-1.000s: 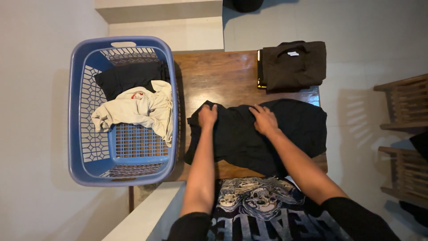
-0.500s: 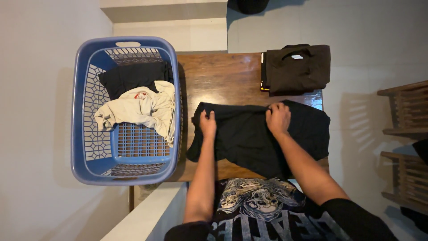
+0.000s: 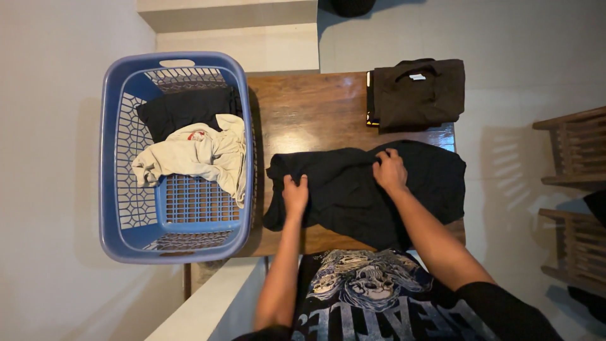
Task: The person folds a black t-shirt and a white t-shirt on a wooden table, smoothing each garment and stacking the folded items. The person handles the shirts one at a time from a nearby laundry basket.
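The person stands at the near edge of the wooden surface [image 3: 303, 107] with a black garment [image 3: 360, 189] spread across it, still rumpled and only partly gathered. The left hand [image 3: 295, 194] rests on the garment's left part, fingers curled down into the cloth; the right hand [image 3: 389, 170] pinches a ridge of fabric near its upper middle, fingers closed on the fold. Judging by how things lie, the folding is some way along: a dark brown folded garment [image 3: 418, 93] already sits squared off at the far right corner of the surface, well apart from the hands. More remains, I would say: the blue laundry basket [image 3: 110, 158] just beside the surface on the left holds a cream garment [image 3: 192, 155] and another dark garment [image 3: 183, 108], both unfolded.
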